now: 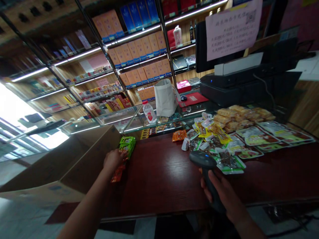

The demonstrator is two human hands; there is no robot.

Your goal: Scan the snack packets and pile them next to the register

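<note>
My right hand [220, 192] is wrapped round the handle of a dark barcode scanner [203, 159], whose head points left over the counter. My left hand [114, 161] is at the left end of the counter, its fingers curled and pressed on a red snack packet [119, 172]; the fingertips are partly hidden. Green snack packets [127, 144] lie just beyond those fingers. An open cardboard box [87, 159] stands right beside the left hand. Close to the scanner is a pile of clear and green-edged snack packets [228, 161], with yellow ones [216, 131] behind.
An orange packet [179, 135] lies mid-counter. Bags of pale snacks [239, 116] and flat pouches [269, 132] lie right. Behind are a glass case [134, 121], a bottle [149, 113], a white bag [164, 98] and a till monitor with a paper notice [231, 33].
</note>
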